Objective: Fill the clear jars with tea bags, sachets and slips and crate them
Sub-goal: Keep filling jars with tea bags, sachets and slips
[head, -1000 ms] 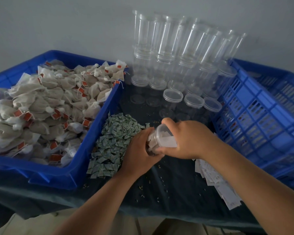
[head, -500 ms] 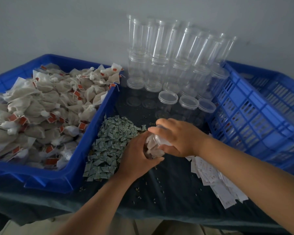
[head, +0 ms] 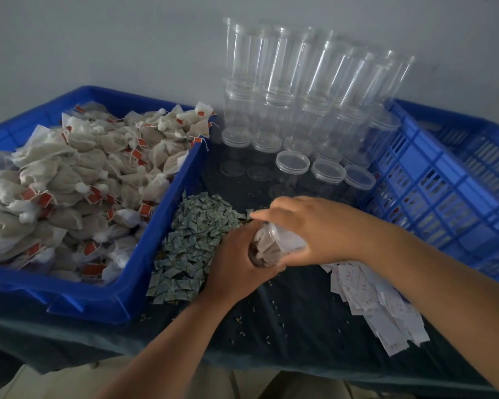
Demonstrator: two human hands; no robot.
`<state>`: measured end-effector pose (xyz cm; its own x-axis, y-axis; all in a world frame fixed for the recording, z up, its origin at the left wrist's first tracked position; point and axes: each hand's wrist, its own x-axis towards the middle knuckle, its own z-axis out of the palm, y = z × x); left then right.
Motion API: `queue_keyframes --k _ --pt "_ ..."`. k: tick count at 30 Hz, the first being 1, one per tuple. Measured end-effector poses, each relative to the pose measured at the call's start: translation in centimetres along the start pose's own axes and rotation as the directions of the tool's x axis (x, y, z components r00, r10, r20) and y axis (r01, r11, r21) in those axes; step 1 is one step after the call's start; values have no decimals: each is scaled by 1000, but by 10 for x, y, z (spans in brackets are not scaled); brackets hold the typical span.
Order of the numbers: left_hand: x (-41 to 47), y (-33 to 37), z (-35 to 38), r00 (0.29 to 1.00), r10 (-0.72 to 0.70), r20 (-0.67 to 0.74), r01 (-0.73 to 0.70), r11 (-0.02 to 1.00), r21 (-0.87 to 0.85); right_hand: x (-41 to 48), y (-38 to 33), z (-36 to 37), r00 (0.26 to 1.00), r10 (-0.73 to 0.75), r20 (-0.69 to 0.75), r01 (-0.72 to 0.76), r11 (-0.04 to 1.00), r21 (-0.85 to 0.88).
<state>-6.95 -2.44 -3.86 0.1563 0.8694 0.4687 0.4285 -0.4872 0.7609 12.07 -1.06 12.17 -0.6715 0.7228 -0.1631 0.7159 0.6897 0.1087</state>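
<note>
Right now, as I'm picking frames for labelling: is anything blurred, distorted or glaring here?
Head view: the light is dim and even, with no hard shadows. The right hand looks slightly soft at the fingertips over the held jar. The stacked empty jars fan outward from wide-angle distortion and carry thin glare streaks. The tea bags look sharp.

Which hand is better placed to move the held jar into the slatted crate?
Right, most likely. The right hand grips the jar near its top and is nearer the slatted crate. The left hand holds it over by the sachets, farther from that crate.
</note>
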Motion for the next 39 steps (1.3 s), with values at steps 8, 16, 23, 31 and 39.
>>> queue_keyframes --k 8,16,23,31,39 --pt "-3 -4 4 998 45 39 -47 998 45 -4 7 3 907 422 20 -422 906 19" --pt "-1 -3 0 1000 12 25 -13 1000 25 -23 11 14 991 116 -65 -118 993 -26" --pt "-3 2 1 996 9 85 -9 1000 -5 -10 2 22 957 236 -171 -250 966 -69" --pt "3 0 1 996 4 94 2 998 -61 -5 2 40 959 -122 -258 108 992 -67" --pt "4 -7 -1 996 -45 74 51 995 -84 16 -37 37 947 259 -190 -275 959 -61"
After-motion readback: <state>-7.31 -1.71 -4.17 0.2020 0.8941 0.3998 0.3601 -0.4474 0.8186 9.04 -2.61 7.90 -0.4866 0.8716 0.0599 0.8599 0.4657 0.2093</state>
